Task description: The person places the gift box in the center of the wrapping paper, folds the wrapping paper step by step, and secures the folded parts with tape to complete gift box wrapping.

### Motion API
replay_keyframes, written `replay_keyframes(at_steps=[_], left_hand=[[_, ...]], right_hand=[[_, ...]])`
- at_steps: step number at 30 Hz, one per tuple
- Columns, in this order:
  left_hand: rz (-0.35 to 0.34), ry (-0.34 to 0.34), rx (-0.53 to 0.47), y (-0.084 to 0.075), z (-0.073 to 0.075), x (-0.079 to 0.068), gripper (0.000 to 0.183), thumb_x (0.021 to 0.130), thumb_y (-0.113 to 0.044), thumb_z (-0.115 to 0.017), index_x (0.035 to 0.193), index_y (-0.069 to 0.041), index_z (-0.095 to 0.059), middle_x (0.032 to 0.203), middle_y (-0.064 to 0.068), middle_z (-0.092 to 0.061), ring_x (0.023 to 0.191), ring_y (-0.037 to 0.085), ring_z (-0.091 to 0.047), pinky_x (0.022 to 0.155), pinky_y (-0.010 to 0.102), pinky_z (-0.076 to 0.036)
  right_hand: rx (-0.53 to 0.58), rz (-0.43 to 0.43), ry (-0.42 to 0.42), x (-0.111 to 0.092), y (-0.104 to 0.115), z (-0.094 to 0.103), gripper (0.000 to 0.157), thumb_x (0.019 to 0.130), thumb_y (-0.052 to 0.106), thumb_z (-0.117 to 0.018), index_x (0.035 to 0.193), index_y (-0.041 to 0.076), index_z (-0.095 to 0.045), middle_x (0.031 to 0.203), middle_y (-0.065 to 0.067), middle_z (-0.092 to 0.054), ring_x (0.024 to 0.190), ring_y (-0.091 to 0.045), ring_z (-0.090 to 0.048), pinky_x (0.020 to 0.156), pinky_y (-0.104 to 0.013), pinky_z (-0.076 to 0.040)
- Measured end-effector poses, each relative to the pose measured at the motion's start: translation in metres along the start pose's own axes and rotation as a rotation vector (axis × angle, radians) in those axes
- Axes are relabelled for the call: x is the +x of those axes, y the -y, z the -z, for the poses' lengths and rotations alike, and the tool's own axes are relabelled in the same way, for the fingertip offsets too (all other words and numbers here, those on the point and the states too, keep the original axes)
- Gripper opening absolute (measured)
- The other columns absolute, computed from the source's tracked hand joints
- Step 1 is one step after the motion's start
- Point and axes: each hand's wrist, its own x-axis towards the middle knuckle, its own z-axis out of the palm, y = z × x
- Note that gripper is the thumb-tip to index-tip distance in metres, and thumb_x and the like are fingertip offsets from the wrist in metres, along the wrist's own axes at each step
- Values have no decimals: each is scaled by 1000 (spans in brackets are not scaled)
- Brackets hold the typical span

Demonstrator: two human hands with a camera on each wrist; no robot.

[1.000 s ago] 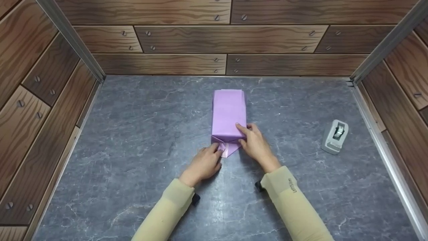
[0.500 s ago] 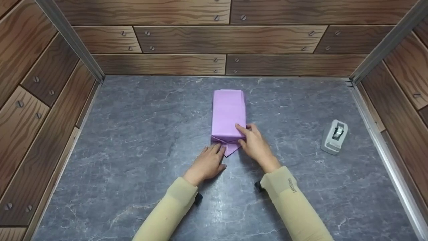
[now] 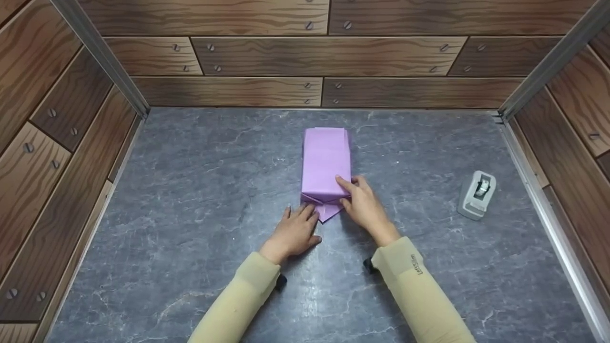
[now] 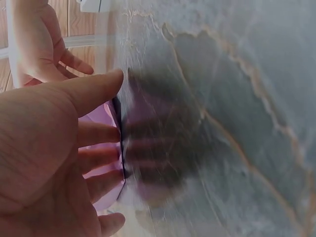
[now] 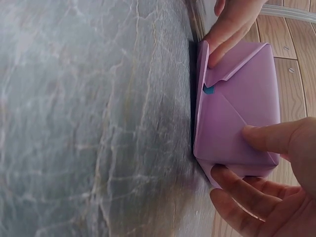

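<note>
A box wrapped in purple paper (image 3: 326,159) lies lengthwise on the grey marbled surface. At its near end a pointed paper flap (image 3: 328,211) sticks out flat over the surface. My left hand (image 3: 294,232) presses that flap's left part with straight fingers, thumb held apart. My right hand (image 3: 367,205) grips the near right corner of the box. In the right wrist view its thumb (image 5: 269,137) lies on the folded end face and its fingers rest along the side. A small teal patch (image 5: 209,90) shows between the folds there.
To the right stands a grey tape dispenser (image 3: 477,195) with a roll in it. Wood-patterned walls (image 3: 329,56) enclose the surface at the back and both sides, with metal rails (image 3: 553,228) along the edges.
My left hand's fingers have gone from bent at the flap to straightened and flat on it, and its thumb has moved away. The right hand and the box stay put.
</note>
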Motion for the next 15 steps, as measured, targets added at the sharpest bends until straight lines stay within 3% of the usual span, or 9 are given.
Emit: replay_keyframes(at_steps=[15], left_hand=[[-2, 74, -32, 5, 3, -1, 76, 85, -53, -51, 142, -8, -28, 147, 10, -24, 134, 27, -20, 103, 57, -12]], right_hand=[[12, -10, 10, 0, 0, 0, 58, 80, 9, -68, 133, 20, -48, 119, -16, -46, 103, -31, -52, 86, -43, -44]])
